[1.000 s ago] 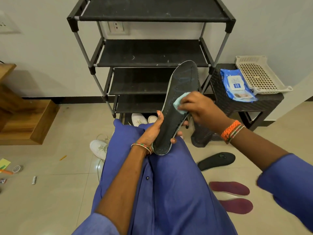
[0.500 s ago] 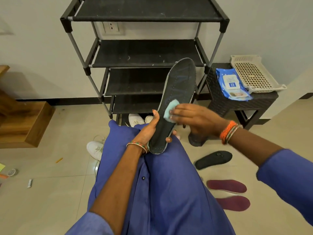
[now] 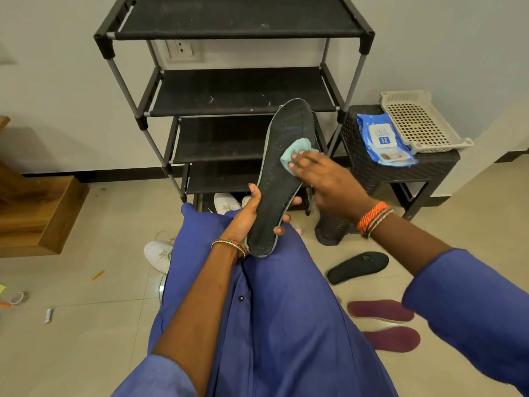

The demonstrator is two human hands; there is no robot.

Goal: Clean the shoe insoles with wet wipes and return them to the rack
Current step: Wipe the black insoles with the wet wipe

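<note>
A tiled floor (image 3: pixel 71 333) runs to a white wall, where the black shoe rack (image 3: pixel 237 90) stands, its lowest shelf half hidden behind the raised black insole (image 3: pixel 282 179). Small litter at the far left is too blurred to name. The left hand (image 3: pixel 249 216) grips the insole's heel, thumb and fingers curled round its edges. The right hand (image 3: pixel 323 179) presses a crumpled wet wipe (image 3: pixel 294 151) against the insole's upper part with nearly straight fingers.

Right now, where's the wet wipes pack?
In the head view, the wet wipes pack lies on the dark woven stool right of the shoe rack, beside the cream perforated tray.
</note>
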